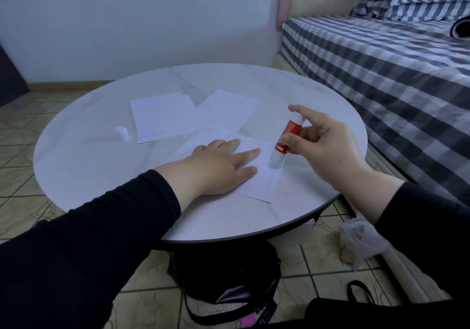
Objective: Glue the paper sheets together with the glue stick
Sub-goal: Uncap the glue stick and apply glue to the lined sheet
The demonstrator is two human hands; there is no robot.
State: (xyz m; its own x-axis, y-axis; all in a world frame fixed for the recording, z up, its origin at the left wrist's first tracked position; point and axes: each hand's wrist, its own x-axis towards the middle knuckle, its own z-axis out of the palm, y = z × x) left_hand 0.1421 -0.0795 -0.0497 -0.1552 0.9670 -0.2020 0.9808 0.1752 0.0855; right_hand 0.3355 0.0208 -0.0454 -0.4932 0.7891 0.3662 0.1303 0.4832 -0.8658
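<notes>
A lined paper sheet [256, 178] lies near the front of the round white table [84, 150]. My left hand [218, 168] presses flat on it with straight fingers. My right hand [328, 148] holds the red and white glue stick [286, 138] upright, its uncapped white tip down on the sheet's right edge. Two more white sheets lie behind: one at the left [160, 115] and one at the right [229, 110], overlapping slightly. The glue stick's white cap [122, 133] stands on the table to the left.
A bed with a grey checked cover [394, 69] runs along the table's right side. A black bag [229, 285] sits on the tiled floor under the table's front edge, and a crumpled plastic bag [358, 242] lies at the right.
</notes>
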